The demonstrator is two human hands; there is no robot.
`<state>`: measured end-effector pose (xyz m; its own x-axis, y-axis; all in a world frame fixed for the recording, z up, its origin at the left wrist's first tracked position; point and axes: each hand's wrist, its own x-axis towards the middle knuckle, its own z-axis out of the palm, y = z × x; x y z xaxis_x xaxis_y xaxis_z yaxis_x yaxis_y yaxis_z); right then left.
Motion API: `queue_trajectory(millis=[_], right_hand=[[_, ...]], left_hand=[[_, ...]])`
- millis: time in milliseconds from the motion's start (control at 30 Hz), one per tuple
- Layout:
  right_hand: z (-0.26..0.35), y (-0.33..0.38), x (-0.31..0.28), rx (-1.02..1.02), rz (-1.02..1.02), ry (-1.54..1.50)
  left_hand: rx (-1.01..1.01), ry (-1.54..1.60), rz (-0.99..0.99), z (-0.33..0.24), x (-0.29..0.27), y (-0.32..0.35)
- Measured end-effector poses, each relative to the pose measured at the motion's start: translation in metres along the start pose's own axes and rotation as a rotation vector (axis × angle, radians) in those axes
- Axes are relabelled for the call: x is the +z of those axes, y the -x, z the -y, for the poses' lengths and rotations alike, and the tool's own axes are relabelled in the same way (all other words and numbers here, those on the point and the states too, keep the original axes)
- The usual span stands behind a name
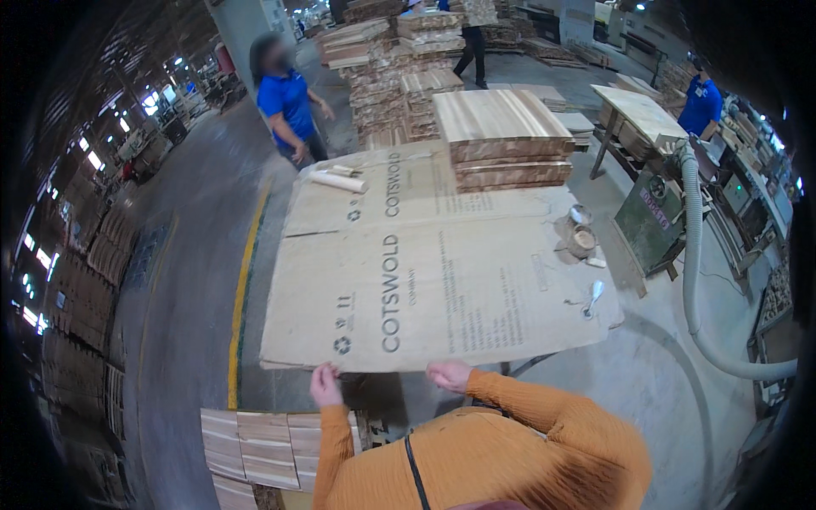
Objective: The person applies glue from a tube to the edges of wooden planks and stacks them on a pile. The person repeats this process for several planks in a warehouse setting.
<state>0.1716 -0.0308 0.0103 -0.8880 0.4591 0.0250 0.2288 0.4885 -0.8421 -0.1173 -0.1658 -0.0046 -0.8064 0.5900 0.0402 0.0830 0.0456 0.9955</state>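
- In the head view, read as a clock face, the centre is filled by a large, flat, tan cardboard sheet [323,263] with dark print, laid over a work surface.
- At seven o'clock, the sheet's near edge is met by the fingertips of the left hand [325,387]; whether the edge is pinched cannot be told.
- At five o'clock, the right hand [450,376] is held curled at the same edge; its grip cannot be told either.
- Both forearms are covered by ribbed orange sleeves [520,398].
- At one o'clock, a stack of striped, rectangular wooden panels [506,119] is borne by the sheet.
- Towards half past ten, a pale, slender roll [338,181] is laid on it.
- At three o'clock, a small round container [582,240] is set near its right edge.
- At seven o'clock, beyond the left hand, pale wooden boards [265,442] are seen lower down.
- At eleven o'clock, a person in a blue shirt [283,104] is seen standing.
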Motion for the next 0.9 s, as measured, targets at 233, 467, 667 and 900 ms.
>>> queue_trajectory(millis=[233, 467, 667, 900], right_hand=[[-0.068, 0.067, -0.141, 0.278, -0.453, -0.158], [-0.120, 0.102, -0.152, 0.325, -0.630, -0.150], [-0.122, 0.101, -0.159, 0.216, -0.732, -0.010], [-0.128, 0.103, -0.158, 0.192, -0.674, 0.014]], left_hand=[[-0.052, 0.214, 0.536, -0.063, 0.238, 0.005], [-0.367, 0.211, 0.601, -0.101, 0.329, -0.057], [-0.556, 0.114, 0.712, -0.140, 0.412, -0.153], [-0.645, 0.072, 0.662, -0.177, 0.529, -0.241]])
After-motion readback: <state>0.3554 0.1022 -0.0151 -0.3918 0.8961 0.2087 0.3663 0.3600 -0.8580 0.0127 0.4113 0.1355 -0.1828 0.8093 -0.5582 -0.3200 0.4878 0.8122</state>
